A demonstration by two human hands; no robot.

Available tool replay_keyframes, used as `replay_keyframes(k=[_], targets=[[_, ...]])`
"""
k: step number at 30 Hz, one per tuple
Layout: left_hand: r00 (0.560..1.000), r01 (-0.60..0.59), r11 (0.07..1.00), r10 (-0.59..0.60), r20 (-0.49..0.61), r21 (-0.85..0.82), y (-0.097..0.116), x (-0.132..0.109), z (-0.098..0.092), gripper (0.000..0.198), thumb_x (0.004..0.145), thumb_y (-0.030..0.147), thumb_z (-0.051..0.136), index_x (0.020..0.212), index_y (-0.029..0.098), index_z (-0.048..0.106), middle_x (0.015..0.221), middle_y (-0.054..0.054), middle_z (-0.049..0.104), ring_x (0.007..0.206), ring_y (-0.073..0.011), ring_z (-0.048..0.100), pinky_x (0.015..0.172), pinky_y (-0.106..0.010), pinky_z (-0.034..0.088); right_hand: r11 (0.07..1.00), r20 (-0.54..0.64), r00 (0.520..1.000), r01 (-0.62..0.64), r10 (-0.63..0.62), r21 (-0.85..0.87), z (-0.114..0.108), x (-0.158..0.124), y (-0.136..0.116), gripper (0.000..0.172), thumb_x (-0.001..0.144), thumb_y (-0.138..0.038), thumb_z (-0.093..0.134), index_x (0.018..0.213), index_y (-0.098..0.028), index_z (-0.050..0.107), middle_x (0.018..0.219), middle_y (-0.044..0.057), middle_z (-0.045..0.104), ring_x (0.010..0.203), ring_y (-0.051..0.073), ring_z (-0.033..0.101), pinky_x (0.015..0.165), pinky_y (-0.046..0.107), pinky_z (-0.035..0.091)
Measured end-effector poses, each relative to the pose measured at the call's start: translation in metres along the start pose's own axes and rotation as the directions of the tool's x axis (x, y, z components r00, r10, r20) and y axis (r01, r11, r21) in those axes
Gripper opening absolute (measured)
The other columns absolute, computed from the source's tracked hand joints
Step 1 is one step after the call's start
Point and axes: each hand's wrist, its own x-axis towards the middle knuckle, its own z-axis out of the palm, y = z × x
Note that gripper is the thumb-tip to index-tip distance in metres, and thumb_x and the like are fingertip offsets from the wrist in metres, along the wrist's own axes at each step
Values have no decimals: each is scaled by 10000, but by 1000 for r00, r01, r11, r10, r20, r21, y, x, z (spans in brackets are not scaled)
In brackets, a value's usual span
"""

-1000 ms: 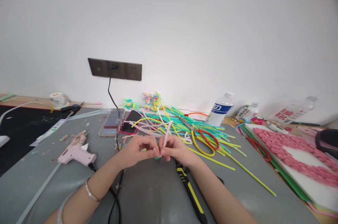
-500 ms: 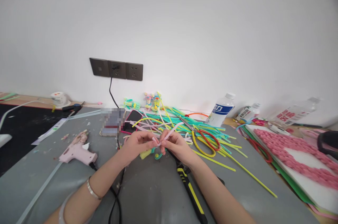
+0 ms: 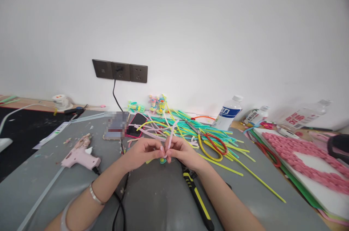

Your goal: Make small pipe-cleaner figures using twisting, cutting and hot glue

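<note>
A pale pink pipe cleaner (image 3: 171,137) is pinched between both hands above the grey table mat, its long end pointing up and slightly right. My left hand (image 3: 144,153) has thumb and forefinger closed on its short end. My right hand (image 3: 181,151) grips it close by, with the fingertips of the two hands almost touching. Partly hidden behind my fingers lies a small green and yellow pipe-cleaner piece (image 3: 163,160). Beside my right wrist rest black-and-yellow handled pliers (image 3: 196,196), their head partly covered by my hand.
A pile of coloured pipe cleaners (image 3: 218,134) spreads behind my hands, with red-and-yellow scissors (image 3: 209,144) on top. At left lie a pink glue gun (image 3: 81,158) and its black cable. A bottle (image 3: 227,113) stands at the back; small pipe-cleaner figures (image 3: 157,104) sit by the wall.
The pink pipe cleaner's long end has swung from leaning right to nearly upright. Both hands have dipped slightly, covering more of the green and yellow piece.
</note>
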Motion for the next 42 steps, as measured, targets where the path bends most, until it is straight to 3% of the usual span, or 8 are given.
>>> replay_keyframes(k=[6, 13, 23, 28, 33, 39, 42], targets=[[991, -44, 999, 41, -130, -18, -4, 3, 2, 310, 824, 441, 732, 770, 145, 660, 761, -47, 702, 694, -140, 607, 649, -244, 440, 999, -100, 994, 39, -35, 37, 2, 3, 0, 246, 802, -377, 794, 830, -181, 647, 712, -16, 671, 586, 98, 602, 592, 226, 500], [978, -51, 999, 46, -202, -19, -2, 6, 2, 334, 761, 467, 776, 768, 152, 664, 755, -40, 699, 723, -178, 642, 705, -290, 488, 999, -134, 990, 46, -44, 15, 2, 5, 3, 240, 808, -378, 787, 804, -181, 649, 727, -11, 667, 611, 102, 606, 595, 228, 497], [986, -37, 998, 44, -158, 44, -13, 5, -4, 353, 846, 475, 692, 799, 127, 658, 786, -56, 664, 729, -162, 599, 682, -269, 442, 999, -152, 988, 41, -36, 31, 5, 4, 1, 269, 836, -430, 751, 838, -177, 659, 703, -3, 670, 617, 115, 615, 597, 238, 504], [965, -17, 996, 39, -259, 87, -6, 5, 0, 397, 788, 529, 725, 746, 149, 620, 652, 11, 539, 582, -101, 452, 548, -220, 365, 998, -203, 978, 53, -47, 21, 3, 5, 3, 289, 838, -455, 742, 843, -181, 650, 662, -12, 652, 588, 113, 587, 584, 237, 478], [936, -17, 994, 55, -347, 111, -2, 5, 1, 413, 748, 549, 744, 771, 153, 628, 673, 16, 524, 582, -95, 428, 541, -218, 353, 998, -234, 971, 60, -59, -3, 2, 6, 2, 301, 830, -464, 746, 830, -185, 635, 644, -26, 622, 570, 107, 555, 579, 235, 456], [924, -29, 993, 71, -375, 118, -2, 5, 1, 364, 767, 504, 729, 796, 150, 647, 707, 12, 551, 584, -95, 434, 552, -222, 353, 998, -233, 971, 59, -57, 2, 4, 6, 2, 294, 830, -458, 744, 829, -185, 633, 627, -29, 603, 563, 106, 537, 565, 232, 436], [909, -53, 992, 95, -406, 116, -1, 6, 0, 312, 784, 468, 715, 818, 163, 658, 688, 9, 570, 606, -116, 474, 578, -233, 389, 998, -297, 953, 63, -65, -19, 3, 8, 2, 308, 803, -464, 761, 788, -188, 623, 604, -33, 586, 543, 109, 518, 543, 236, 427]])
